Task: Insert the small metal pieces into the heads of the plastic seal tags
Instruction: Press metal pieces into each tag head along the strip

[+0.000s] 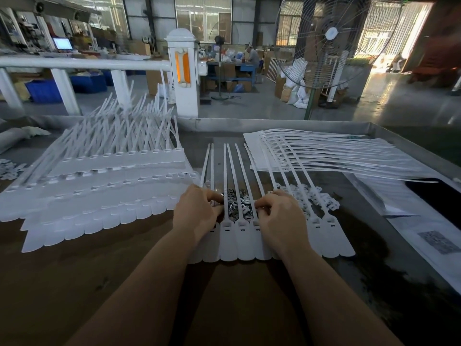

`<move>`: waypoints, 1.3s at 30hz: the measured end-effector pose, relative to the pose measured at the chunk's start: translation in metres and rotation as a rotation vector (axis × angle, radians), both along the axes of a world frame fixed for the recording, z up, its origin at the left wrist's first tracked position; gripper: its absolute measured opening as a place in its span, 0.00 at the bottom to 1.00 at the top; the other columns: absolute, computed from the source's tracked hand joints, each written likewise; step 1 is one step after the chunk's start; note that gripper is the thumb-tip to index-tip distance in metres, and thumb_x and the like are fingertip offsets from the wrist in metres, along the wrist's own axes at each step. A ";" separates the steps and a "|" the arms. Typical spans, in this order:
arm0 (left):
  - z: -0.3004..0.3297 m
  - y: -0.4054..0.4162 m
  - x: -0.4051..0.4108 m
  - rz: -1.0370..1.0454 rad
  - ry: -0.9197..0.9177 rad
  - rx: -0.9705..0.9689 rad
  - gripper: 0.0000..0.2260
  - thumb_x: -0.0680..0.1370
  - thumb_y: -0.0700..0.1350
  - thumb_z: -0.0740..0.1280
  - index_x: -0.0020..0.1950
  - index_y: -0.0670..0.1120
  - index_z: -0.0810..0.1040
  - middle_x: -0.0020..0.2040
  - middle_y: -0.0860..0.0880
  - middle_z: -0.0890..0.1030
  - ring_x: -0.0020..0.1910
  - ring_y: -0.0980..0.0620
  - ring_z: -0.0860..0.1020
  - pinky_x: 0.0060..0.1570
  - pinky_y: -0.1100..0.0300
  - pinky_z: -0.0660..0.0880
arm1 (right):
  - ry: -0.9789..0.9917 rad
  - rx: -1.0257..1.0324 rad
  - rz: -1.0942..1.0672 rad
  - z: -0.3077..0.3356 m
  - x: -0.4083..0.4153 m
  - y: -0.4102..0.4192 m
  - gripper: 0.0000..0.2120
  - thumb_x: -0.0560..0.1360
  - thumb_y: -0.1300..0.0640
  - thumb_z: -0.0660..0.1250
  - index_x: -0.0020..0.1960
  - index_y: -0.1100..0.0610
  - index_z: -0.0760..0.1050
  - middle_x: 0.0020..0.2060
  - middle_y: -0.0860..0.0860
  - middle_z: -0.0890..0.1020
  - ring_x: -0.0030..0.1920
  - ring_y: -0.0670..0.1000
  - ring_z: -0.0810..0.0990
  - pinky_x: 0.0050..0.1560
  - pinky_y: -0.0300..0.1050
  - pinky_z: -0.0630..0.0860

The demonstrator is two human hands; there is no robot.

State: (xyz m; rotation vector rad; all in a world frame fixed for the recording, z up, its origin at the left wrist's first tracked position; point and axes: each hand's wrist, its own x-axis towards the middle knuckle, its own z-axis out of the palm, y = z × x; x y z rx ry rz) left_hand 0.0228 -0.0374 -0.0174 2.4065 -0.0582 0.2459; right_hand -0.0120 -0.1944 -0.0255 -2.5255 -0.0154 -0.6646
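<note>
A row of white plastic seal tags (243, 242) lies flat in front of me, heads up, tails running away. Under the tails sits a pile of small metal pieces (237, 202). My left hand (197, 212) rests over the left tags, its curled fingertips at the pile's left edge. My right hand (279, 216) lies over the right tags with fingertips curled at the pile's right edge, by a tag head. What either hand pinches is too small to tell.
A large stack of joined tag strips (99, 186) fills the table's left side. More tags (324, 153) lie on paper at the back right. Small white plastic parts (314, 196) are heaped right of the pile. A fan (329, 36) stands beyond the table's metal rim (274, 123).
</note>
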 end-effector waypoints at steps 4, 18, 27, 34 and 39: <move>0.000 0.002 -0.003 0.009 -0.021 -0.046 0.04 0.74 0.46 0.70 0.42 0.54 0.77 0.48 0.50 0.72 0.41 0.55 0.72 0.47 0.60 0.72 | 0.002 0.002 0.003 0.001 0.000 0.000 0.08 0.76 0.60 0.63 0.51 0.57 0.81 0.52 0.50 0.79 0.59 0.47 0.72 0.51 0.29 0.58; 0.007 0.019 -0.014 -0.167 0.004 -0.483 0.03 0.73 0.42 0.71 0.41 0.50 0.82 0.35 0.55 0.80 0.33 0.62 0.76 0.33 0.72 0.70 | 0.002 0.018 0.002 0.001 0.001 0.000 0.08 0.75 0.62 0.64 0.49 0.57 0.81 0.49 0.50 0.79 0.56 0.48 0.73 0.50 0.28 0.59; 0.012 0.025 -0.015 -0.300 0.125 -0.391 0.07 0.75 0.41 0.68 0.40 0.51 0.81 0.34 0.52 0.81 0.30 0.63 0.74 0.28 0.73 0.70 | -0.011 0.023 -0.005 0.000 0.001 0.000 0.08 0.75 0.62 0.64 0.49 0.57 0.81 0.50 0.50 0.78 0.55 0.46 0.72 0.44 0.24 0.57; 0.012 0.023 -0.015 -0.342 0.097 -0.270 0.04 0.76 0.43 0.67 0.43 0.51 0.79 0.38 0.52 0.81 0.34 0.62 0.76 0.34 0.75 0.70 | -0.011 0.039 0.006 -0.001 0.003 0.000 0.08 0.75 0.61 0.64 0.50 0.57 0.81 0.48 0.49 0.77 0.48 0.43 0.69 0.48 0.30 0.60; 0.011 0.017 -0.016 -0.340 0.028 -0.287 0.03 0.76 0.42 0.67 0.45 0.48 0.80 0.37 0.54 0.79 0.32 0.67 0.75 0.34 0.75 0.70 | -0.144 0.073 0.114 0.004 -0.002 0.006 0.05 0.72 0.63 0.68 0.47 0.59 0.81 0.44 0.51 0.79 0.49 0.49 0.75 0.53 0.44 0.73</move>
